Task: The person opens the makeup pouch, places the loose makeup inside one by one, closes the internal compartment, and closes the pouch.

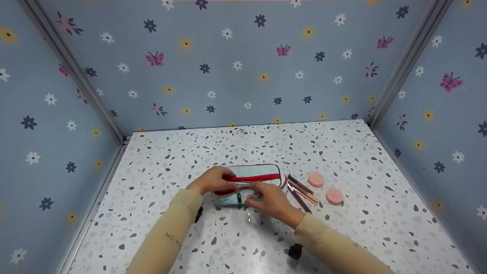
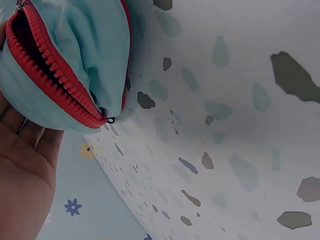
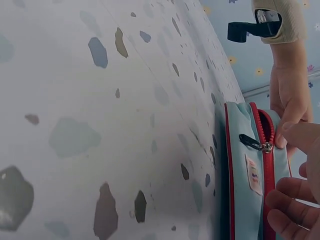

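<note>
A light blue pencil case with red zips lies on the speckled table, its zip partly open in the left wrist view. My left hand grips the case's left end, thumb on top and fingers behind it. At the front, my right hand holds the case with bent fingers close to the red zip. The dark zip pull hangs free of the fingers, beside a small label on the front face. What lies inside the case is hidden.
Several slim pen-like sticks lie against the case's right end. Further right are two pink round discs. Blue flowered panels stand behind the table and along both sides.
</note>
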Demonstrator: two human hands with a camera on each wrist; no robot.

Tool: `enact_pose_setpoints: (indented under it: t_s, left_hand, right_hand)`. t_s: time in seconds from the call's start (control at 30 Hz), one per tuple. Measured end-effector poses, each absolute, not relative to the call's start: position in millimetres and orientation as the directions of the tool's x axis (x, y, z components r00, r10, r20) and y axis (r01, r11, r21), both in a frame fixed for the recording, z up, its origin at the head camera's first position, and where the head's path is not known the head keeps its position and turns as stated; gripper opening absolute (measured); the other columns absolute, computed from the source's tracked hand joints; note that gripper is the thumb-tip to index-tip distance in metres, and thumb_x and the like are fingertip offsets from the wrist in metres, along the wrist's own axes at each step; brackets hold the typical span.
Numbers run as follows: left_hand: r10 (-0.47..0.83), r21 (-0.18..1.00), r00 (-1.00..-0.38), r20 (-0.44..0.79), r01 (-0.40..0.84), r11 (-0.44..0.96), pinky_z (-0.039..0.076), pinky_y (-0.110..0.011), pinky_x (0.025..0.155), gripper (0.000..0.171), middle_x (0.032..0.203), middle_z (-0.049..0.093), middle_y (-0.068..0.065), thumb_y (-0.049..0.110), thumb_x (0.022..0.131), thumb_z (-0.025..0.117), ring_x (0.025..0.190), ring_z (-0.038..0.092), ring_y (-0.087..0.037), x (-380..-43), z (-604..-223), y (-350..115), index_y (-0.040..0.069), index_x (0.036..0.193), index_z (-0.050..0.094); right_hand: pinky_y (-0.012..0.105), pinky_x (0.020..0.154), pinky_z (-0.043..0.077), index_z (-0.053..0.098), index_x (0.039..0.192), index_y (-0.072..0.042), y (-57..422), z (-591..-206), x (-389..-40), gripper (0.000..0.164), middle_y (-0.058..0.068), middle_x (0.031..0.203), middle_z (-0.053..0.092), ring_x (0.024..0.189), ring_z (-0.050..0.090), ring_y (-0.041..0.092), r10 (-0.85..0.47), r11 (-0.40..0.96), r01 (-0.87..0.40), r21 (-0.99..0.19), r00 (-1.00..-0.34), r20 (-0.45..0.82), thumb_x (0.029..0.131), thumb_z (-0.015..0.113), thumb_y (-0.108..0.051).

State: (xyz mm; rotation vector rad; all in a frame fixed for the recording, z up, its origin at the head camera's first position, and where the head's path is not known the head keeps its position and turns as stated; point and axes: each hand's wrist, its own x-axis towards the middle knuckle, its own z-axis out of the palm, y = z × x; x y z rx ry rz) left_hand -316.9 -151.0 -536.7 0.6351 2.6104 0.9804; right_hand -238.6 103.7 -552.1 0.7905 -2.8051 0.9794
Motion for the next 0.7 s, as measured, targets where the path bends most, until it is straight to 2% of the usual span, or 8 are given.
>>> enact_pose_setpoints:
  t_s: [0.17, 0.37, 0.7]
  left_hand:
    - [0.506, 0.682, -0.857, -0.098, 0.312, 0.661, 0.060, -0.046, 0.099, 0.032, 0.112, 0.081, -0.005, 0.031, 0.098, 0.080, 0.099, 0.072, -0.018, -319, -536, -152, 0.009, 0.122, 0.082]
    - [0.477, 0.680, -0.870, -0.125, 0.276, 0.680, 0.059, -0.045, 0.102, 0.031, 0.112, 0.081, -0.003, 0.032, 0.098, 0.081, 0.101, 0.071, -0.018, -320, -536, -150, 0.012, 0.121, 0.082]
    - [0.478, 0.710, -0.869, -0.130, 0.255, 0.657, 0.060, -0.045, 0.101, 0.028, 0.112, 0.081, -0.002, 0.029, 0.097, 0.081, 0.102, 0.073, -0.017, -321, -538, -151, 0.013, 0.120, 0.083]
  right_hand:
    - [0.036, 0.080, 0.062, 0.074, 0.122, -0.007, 95, -557, -238, 0.037, 0.004, 0.099, 0.078, 0.088, 0.073, 0.018, -0.442, 0.657, -0.495, -0.569, -0.864, 0.241, 0.095, 0.086, -0.029]
    - [0.037, 0.083, 0.062, 0.075, 0.117, -0.009, 85, -563, -239, 0.034, 0.003, 0.100, 0.078, 0.090, 0.073, 0.016, -0.410, 0.680, -0.459, -0.571, -0.884, 0.223, 0.094, 0.087, -0.031]
    - [0.028, 0.070, 0.052, 0.077, 0.114, -0.013, 73, -569, -245, 0.030, -0.002, 0.089, 0.073, 0.076, 0.060, 0.008, -0.344, 0.711, -0.374, -0.595, -0.924, 0.169, 0.095, 0.085, -0.034]
